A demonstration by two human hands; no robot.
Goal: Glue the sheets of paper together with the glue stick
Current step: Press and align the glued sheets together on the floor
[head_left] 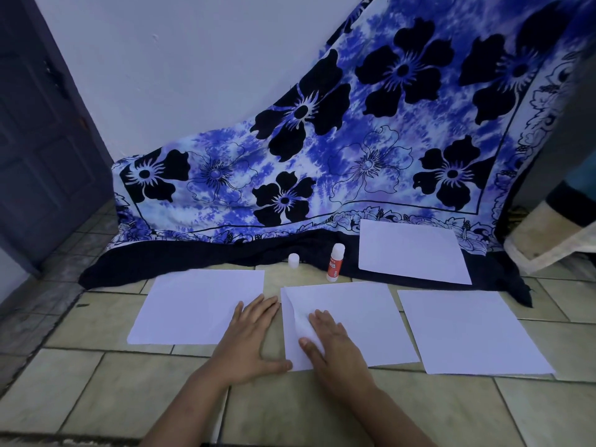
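White middle paper sheet [348, 321] lies just before the orange-labelled glue stick [334, 263]; right hand [335, 346] flat, fingers together, should smooth outward; left hand [251, 337], fingers spread, steadies its edge.

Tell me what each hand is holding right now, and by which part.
Nothing is gripped. The right hand presses flat on the left part of the middle sheet; the left hand lies flat beside it, thumb touching its near-left corner.
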